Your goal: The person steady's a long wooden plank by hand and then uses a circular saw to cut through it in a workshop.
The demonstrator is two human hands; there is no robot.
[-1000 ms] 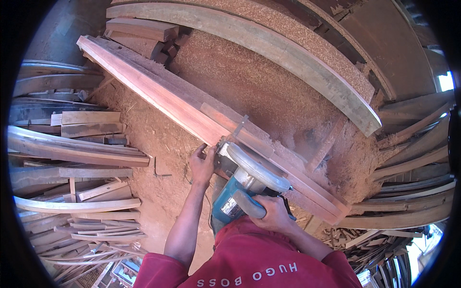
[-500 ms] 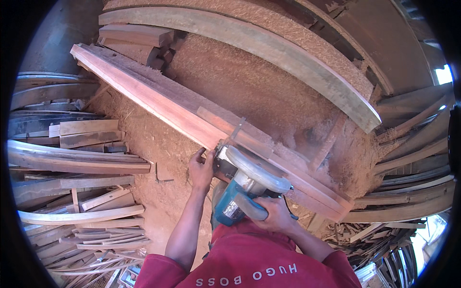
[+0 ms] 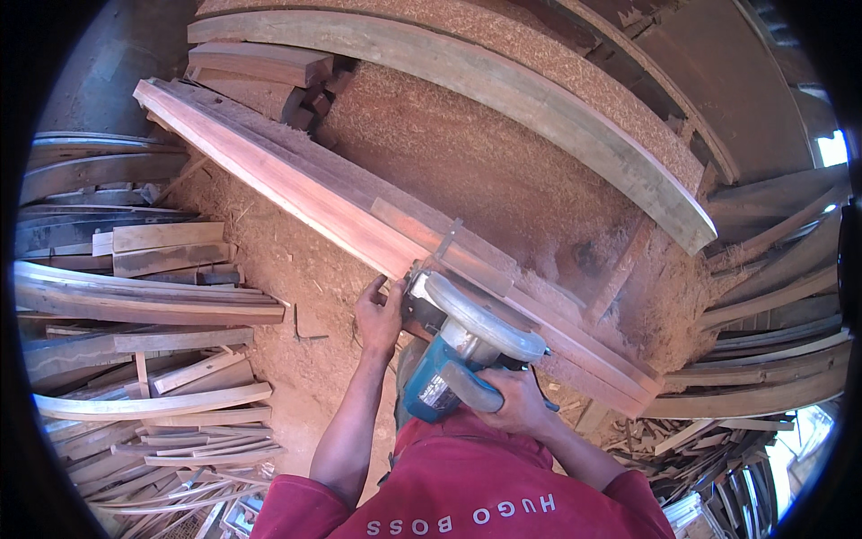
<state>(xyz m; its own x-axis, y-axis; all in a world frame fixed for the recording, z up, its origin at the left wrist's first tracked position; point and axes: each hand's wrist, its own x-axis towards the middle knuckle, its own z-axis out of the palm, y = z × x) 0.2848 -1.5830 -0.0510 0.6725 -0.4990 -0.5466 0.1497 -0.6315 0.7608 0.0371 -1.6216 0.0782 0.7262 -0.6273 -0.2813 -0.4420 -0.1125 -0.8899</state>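
A blue circular saw (image 3: pixel 437 377) with a pale metal blade guard lies over a long reddish plank (image 3: pixel 269 187), near its right half. My right hand (image 3: pixel 514 402) is wrapped round the saw's rear handle. At the front left corner of the saw's base, my left hand (image 3: pixel 380 314) has its fingers bent and thumb against the edge, closed on the base as far as I can see. A thin metal guide bar (image 3: pixel 446 239) reaches from the saw's front across a short flat board (image 3: pixel 409 231) on the plank. The blade is hidden under the saw.
A long curved beam (image 3: pixel 503 87) lies beyond the plank, with short wood blocks (image 3: pixel 260 65) at its left end. Sawdust (image 3: pixel 467 153) covers the ground. Stacked curved timbers (image 3: pixel 153 296) stand at left, more timbers (image 3: pixel 763 382) at right. A bent metal rod (image 3: pixel 301 328) lies left of my hand.
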